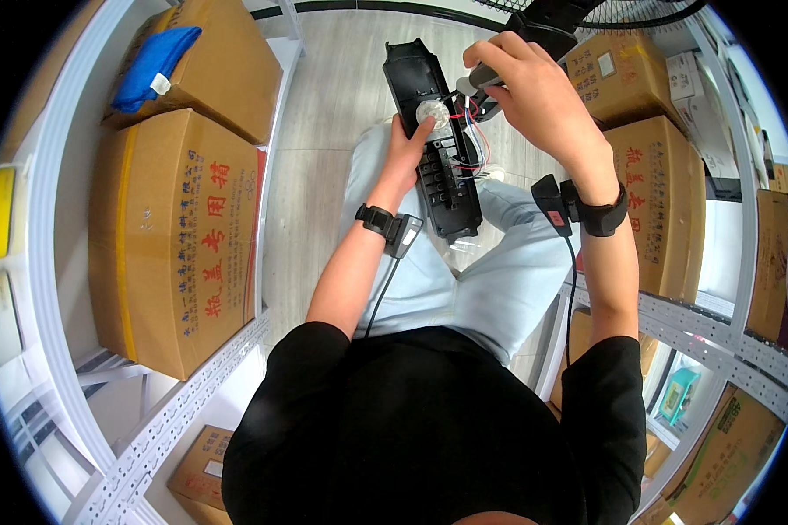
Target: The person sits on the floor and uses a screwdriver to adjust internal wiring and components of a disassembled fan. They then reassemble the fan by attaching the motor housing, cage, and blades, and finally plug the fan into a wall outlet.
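The top [429, 420] is black and short-sleeved, the trousers [510, 278] pale blue. Black wrist straps [602, 219] carry dark boxy modules [551, 206] with thin cables [386, 289].

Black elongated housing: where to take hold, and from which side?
Probably the long left edge of the black elongated housing, near mid-length, coming from the person's left, where the left hand holds it. The body is long and narrow, and thin wires hang out on its right side.
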The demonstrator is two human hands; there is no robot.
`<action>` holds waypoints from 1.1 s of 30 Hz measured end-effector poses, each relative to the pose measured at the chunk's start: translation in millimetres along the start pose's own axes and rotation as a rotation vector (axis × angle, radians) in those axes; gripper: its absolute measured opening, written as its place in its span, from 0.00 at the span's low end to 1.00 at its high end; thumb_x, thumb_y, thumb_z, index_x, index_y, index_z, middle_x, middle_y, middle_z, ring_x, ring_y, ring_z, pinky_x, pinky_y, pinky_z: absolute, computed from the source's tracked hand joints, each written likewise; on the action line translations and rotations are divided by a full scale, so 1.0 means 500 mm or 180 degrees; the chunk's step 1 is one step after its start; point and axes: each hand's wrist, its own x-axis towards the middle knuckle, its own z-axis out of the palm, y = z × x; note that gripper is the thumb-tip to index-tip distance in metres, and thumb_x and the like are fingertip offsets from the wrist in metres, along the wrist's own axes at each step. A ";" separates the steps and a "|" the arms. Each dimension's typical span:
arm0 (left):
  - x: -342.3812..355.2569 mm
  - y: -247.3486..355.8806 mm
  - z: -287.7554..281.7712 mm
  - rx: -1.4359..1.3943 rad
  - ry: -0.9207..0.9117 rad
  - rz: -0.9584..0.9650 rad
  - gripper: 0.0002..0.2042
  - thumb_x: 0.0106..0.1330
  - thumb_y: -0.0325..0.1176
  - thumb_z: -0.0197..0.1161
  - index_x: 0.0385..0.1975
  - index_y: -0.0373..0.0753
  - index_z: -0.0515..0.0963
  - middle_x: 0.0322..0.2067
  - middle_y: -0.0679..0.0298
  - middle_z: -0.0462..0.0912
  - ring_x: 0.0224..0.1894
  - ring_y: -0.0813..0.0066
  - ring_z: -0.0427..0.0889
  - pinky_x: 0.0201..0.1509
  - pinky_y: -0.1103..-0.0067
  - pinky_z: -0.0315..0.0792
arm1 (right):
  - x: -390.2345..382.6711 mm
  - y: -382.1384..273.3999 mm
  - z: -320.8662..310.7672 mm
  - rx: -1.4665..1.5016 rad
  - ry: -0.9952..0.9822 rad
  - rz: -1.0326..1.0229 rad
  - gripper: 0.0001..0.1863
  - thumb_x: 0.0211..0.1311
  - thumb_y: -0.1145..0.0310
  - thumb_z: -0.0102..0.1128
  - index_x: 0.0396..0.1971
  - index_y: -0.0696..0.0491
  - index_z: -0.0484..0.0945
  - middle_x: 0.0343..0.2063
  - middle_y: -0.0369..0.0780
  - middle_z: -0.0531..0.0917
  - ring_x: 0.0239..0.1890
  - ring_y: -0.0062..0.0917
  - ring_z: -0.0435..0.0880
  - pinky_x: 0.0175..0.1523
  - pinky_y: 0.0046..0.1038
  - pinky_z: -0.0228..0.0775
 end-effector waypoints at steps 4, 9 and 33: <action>0.003 -0.005 -0.006 0.0031 -0.0043 0.0028 0.23 0.65 0.39 0.65 0.52 0.34 0.64 0.50 0.59 0.73 0.52 0.73 0.72 0.57 0.76 0.67 | 0.006 -0.026 0.008 -0.0508 -0.0397 0.1039 0.13 0.55 0.63 0.64 0.38 0.50 0.74 0.32 0.45 0.77 0.30 0.42 0.82 0.35 0.37 0.76; 0.002 -0.002 0.000 0.0057 0.0039 0.0018 0.22 0.66 0.36 0.63 0.55 0.35 0.64 0.51 0.59 0.75 0.51 0.72 0.74 0.55 0.75 0.69 | 0.013 -0.005 0.017 -0.0144 -0.0059 0.0148 0.15 0.57 0.64 0.64 0.43 0.50 0.73 0.35 0.42 0.77 0.32 0.41 0.81 0.36 0.38 0.75; 0.003 0.000 0.001 -0.0042 -0.0040 0.0003 0.20 0.65 0.36 0.64 0.50 0.35 0.65 0.48 0.61 0.74 0.49 0.75 0.72 0.54 0.77 0.68 | 0.005 -0.037 -0.012 0.0416 -0.0077 0.0799 0.17 0.57 0.66 0.64 0.46 0.47 0.72 0.38 0.40 0.77 0.32 0.40 0.82 0.36 0.34 0.76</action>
